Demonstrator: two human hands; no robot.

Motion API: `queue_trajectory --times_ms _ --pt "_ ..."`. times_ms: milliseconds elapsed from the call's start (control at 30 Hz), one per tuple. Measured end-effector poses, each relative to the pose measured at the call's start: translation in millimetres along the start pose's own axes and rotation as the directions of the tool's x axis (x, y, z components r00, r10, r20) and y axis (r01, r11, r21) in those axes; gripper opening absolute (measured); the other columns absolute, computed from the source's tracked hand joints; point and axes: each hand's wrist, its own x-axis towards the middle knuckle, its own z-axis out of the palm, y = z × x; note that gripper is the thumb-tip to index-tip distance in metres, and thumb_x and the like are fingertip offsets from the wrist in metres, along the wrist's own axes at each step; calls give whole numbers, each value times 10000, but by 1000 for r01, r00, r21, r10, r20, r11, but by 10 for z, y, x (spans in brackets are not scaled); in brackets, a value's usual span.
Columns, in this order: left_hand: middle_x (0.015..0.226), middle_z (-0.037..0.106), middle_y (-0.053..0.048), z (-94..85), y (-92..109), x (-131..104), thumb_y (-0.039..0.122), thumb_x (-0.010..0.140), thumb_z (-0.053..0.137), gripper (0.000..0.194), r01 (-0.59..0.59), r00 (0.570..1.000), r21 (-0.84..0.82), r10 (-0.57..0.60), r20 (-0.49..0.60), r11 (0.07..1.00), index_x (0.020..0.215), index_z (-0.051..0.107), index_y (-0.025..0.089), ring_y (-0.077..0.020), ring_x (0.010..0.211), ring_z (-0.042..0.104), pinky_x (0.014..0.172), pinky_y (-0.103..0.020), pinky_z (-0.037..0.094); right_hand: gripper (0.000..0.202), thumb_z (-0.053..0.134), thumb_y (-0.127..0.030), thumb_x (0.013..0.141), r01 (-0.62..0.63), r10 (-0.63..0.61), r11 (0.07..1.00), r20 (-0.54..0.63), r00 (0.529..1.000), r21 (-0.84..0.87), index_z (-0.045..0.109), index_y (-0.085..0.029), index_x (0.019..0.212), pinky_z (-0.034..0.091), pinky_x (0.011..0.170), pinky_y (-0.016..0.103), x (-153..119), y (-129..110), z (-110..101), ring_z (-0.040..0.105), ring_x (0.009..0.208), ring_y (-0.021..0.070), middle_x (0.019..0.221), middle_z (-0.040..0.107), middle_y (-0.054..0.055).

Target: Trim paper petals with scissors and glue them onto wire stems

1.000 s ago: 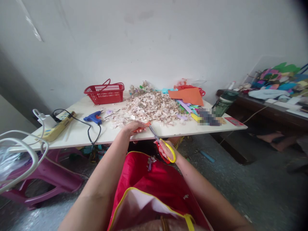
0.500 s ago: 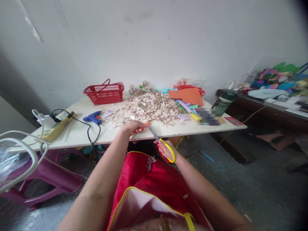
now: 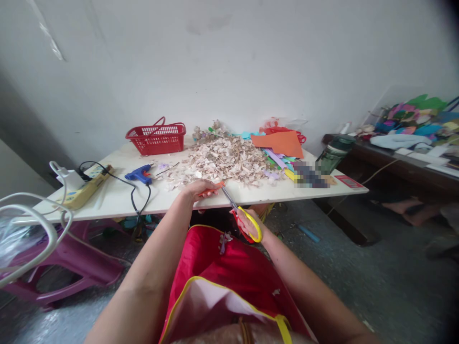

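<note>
Near the table's front edge, my left hand (image 3: pixel 201 189) is closed on a small orange strip (image 3: pixel 218 185), which looks like paper or thin foam. My right hand (image 3: pixel 248 223) grips a pair of scissors (image 3: pixel 256 229) by yellow and red handles. Their metal blades point up and left, with the tips close to the strip's right end; whether they touch it I cannot tell. Just beyond my hands spreads a large heap of pale, brownish petal-like scraps (image 3: pixel 225 160). A red apron (image 3: pixel 229 258) covers my lap, with a few small scraps on it.
On the white table (image 3: pixel 172 198) stand a red basket (image 3: pixel 156 139), a blue glue gun (image 3: pixel 140 174) with a black cord, and a power strip (image 3: pixel 84 188). At the right are an orange sheet (image 3: pixel 279 142), coloured strips and a dark green bottle (image 3: pixel 335 152). A purple stool (image 3: pixel 71 258) stands lower left.
</note>
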Motion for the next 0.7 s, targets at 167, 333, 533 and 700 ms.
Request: queue_trajectory --times_ms 167,333,533,700 --pt "507 503 4 4 -6 2 310 577 687 238 -25 999 7 25 -27 1000 560 560 109 -21 364 310 346 -174 151 443 387 -471 832 39 -38 999 50 998 -1 575 -115 1019 294 368 164 -14 13 -23 366 367 48 495 426 -33" --pt "499 501 5 -1 -17 13 306 586 683 231 -27 999 2 27 -26 1000 559 567 108 -23 365 317 346 -175 151 473 403 -494 816 51 -51 999 69 996 1 562 -111 1044 300 370 166 -18 3 -24 366 369 46 505 417 -43" --pt "471 478 11 -3 -18 12 291 609 672 218 -29 999 -8 28 -19 1000 545 570 108 -24 353 314 342 -178 142 499 363 -499 833 43 -43 999 67 997 5 558 -97 1056 287 367 168 -12 -10 -6 351 363 44 504 409 -40" --pt "472 480 10 -13 -35 22 284 609 672 208 -52 999 -23 51 -9 998 546 569 115 -27 361 318 345 -176 149 502 365 -518 823 30 -30 1000 65 997 4 565 -106 1031 268 356 167 -13 -21 -2 308 350 36 507 395 -45"
